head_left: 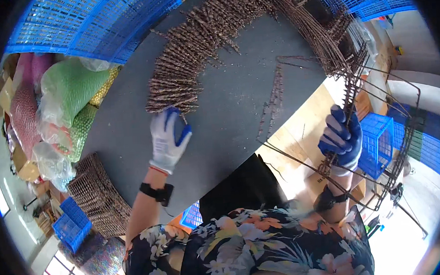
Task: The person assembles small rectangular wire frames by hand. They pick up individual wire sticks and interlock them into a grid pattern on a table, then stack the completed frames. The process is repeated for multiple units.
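Observation:
My left hand (168,142), in a white glove with blue fingertips, reaches the near end of a long curved row of brown, rough-textured sticks (177,75). Its fingers are stretched out and touch the last sticks, the thumb held apart. My right hand (342,138), gloved the same way, is closed around a brown wire frame (326,167) with thin rectangular sides. That frame is raised at the table's right edge, partly over the tabletop. Beyond it, a stack of similar brown frames (314,33) lies at the far right of the dark grey table (238,101).
Large blue plastic crates (89,25) stand at the far left, with another blue crate (377,144) low on the right. Bags of green beads (70,85) sit left of the table. A brown woven-looking stack (101,193) rests at the near left edge.

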The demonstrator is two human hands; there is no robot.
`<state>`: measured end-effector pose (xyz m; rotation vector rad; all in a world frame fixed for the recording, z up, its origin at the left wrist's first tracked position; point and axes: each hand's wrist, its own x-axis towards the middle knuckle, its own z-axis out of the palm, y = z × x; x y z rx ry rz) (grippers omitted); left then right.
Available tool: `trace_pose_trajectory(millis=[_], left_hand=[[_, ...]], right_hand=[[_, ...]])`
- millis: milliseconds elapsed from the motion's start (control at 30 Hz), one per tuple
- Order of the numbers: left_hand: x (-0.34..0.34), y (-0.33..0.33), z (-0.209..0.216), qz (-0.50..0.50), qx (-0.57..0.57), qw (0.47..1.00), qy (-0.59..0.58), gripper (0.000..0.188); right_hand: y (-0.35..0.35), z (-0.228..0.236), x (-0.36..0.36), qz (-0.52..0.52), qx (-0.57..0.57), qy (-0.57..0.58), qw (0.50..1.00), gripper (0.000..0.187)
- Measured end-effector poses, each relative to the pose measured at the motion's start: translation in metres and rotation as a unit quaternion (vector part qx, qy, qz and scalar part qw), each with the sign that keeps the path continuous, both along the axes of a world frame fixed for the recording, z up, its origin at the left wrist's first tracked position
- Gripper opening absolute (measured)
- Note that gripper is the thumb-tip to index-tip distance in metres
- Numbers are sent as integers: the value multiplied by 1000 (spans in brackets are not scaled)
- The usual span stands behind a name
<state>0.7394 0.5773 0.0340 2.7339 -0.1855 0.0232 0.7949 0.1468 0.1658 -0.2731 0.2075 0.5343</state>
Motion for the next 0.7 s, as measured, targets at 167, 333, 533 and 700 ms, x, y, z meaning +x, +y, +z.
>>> trace_pose_trajectory(millis=[167, 333, 533, 700], left_hand=[[4, -70, -16, 219, -38, 955, 196, 45], [1, -58, -68, 367, 42, 920, 132, 57], [7, -52, -91, 395, -203, 882, 156, 39], [-17, -29, -84, 422, -326, 832, 156, 39]], right_hand=[[7, 8, -4, -12, 10, -24, 1000, 31], [17, -5, -3, 25, 6, -17, 1000, 44], [1, -7, -11, -6, -13, 23, 1000, 28], [-5, -13, -14, -11, -8, 12, 1000, 37]])
